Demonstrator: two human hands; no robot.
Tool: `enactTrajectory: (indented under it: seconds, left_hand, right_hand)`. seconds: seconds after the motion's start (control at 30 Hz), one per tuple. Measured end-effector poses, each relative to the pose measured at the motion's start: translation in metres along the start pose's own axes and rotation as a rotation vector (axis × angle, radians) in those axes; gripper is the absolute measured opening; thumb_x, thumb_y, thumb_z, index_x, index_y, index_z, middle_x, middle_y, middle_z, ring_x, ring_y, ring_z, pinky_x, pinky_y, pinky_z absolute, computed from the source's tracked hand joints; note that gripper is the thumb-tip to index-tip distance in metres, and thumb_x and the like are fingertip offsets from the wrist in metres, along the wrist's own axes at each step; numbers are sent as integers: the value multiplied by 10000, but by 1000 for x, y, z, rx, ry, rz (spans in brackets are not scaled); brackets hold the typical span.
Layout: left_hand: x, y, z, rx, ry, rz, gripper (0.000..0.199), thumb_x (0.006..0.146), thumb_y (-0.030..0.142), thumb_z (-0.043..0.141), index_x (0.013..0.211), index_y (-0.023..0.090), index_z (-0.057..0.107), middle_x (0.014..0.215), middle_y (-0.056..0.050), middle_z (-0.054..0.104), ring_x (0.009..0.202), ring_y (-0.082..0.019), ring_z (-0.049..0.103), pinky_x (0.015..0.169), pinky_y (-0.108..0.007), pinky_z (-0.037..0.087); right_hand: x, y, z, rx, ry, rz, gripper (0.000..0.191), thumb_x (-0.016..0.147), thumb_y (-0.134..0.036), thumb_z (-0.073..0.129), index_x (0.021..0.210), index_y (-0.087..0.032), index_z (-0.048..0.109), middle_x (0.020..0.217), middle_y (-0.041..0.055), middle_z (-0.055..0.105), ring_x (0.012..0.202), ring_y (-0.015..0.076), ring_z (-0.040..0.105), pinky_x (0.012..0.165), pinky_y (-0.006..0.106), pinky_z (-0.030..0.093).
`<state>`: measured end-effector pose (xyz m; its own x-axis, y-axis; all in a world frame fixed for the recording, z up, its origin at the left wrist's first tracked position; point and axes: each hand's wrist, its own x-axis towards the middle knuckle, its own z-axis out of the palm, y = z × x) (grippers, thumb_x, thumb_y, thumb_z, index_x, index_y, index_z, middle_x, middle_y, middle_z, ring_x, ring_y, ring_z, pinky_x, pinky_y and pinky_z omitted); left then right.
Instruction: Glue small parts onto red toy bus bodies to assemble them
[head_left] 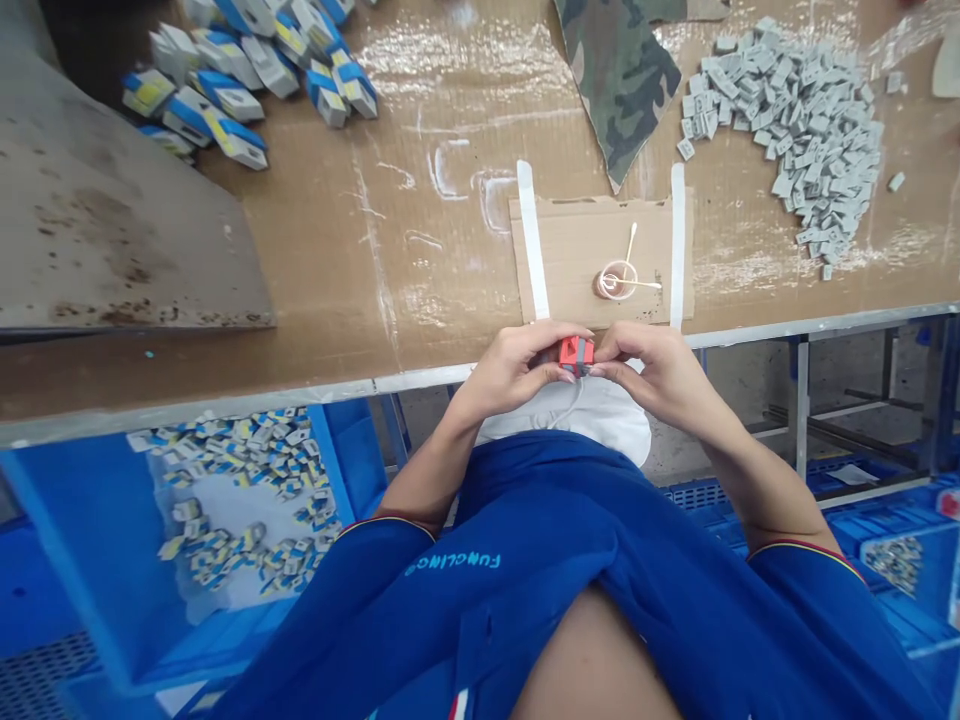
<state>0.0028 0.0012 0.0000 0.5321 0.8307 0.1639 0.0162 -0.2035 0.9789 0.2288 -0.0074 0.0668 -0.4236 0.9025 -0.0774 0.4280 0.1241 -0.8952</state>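
My left hand [517, 368] pinches a small red and grey plastic piece [574, 353] between thumb and fingers, just off the table's front edge. On the other side, my right hand [646, 368] has its thumb and fingertips closed on the grey end of the same piece. Its underside is hidden. Beyond my hands a cardboard sheet [574, 235] is held down by white tape strips. On it stands a small clear cup [616, 281] with a cotton swab [637, 284] across its rim; a second swab [631, 245] leans out toward the back.
Many small grey plastic parts [817, 130] lie heaped at the right. White, blue and yellow pieces [225, 80] are piled at the back left, behind a stained grey panel [120, 220]. A camouflage cloth [619, 80] lies at the back. Below left, a blue crate [90, 560] holds similar pieces.
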Motion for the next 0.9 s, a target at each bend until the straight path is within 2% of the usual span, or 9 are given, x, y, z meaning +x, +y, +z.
enactTrajectory:
  seconds: [0.1, 0.2, 0.33, 0.5, 0.6, 0.7, 0.9]
  left_hand:
    - [0, 2, -1, 56, 5, 52, 341, 959, 366, 745, 1259, 204, 750, 1111, -96, 799, 943, -189, 722, 874, -308, 551]
    - [1, 3, 0, 86, 46, 75, 339, 945, 364, 766, 1239, 196, 752, 1066, -89, 803, 932, -186, 720, 868, -301, 553]
    - [3, 1, 3, 47, 103, 61, 398, 902, 400, 815, 1242, 201, 757, 1098, -97, 806, 955, -190, 739, 880, -296, 567]
    - [5, 3, 6, -5, 112, -5, 417, 910, 398, 805, 1289, 231, 748, 1139, -92, 809, 949, -186, 757, 844, -279, 585]
    - [4, 3, 7, -48, 88, -67, 448, 927, 375, 784, 1340, 215, 716, 1105, -87, 810, 930, -181, 760, 855, -276, 591]
    - [3, 2, 6, -120, 57, -99, 470, 937, 397, 759, 1356, 192, 701, 1092, -88, 803, 933, -187, 755, 841, -275, 600]
    - [2, 4, 3, -119, 67, -82, 418, 914, 392, 783, 1262, 162, 757, 1034, -88, 801, 829, -160, 717, 743, -245, 560]
  right_hand:
    - [-2, -3, 8, -34, 38, 21, 204, 932, -162, 699, 751, -210, 617, 721, -19, 649, 651, 129, 566, 624, 272, 404]
    - [-5, -3, 15, -79, 112, 34, 217, 935, -128, 669, 752, -212, 589, 722, -23, 623, 643, 126, 551, 612, 270, 397]
    - [-8, -4, 17, -156, 192, -18, 181, 971, -153, 646, 808, -220, 607, 771, -11, 637, 680, 138, 570, 636, 280, 434]
    - [-14, -2, 16, -277, 241, -119, 90, 1012, -209, 632, 931, -230, 664, 910, 36, 726, 794, 171, 663, 695, 303, 505]
    - [-17, 1, 17, -334, 242, -152, 85, 1020, -214, 622, 943, -228, 654, 942, 53, 740, 837, 183, 689, 713, 307, 525]
    - [-16, 3, 19, -336, 204, -169, 113, 1022, -180, 591, 921, -223, 617, 874, 39, 713, 777, 171, 659, 689, 299, 512]
    - [-10, 6, 22, -305, 168, -238, 194, 987, -153, 593, 822, -234, 532, 719, -28, 590, 621, 124, 526, 569, 266, 382]
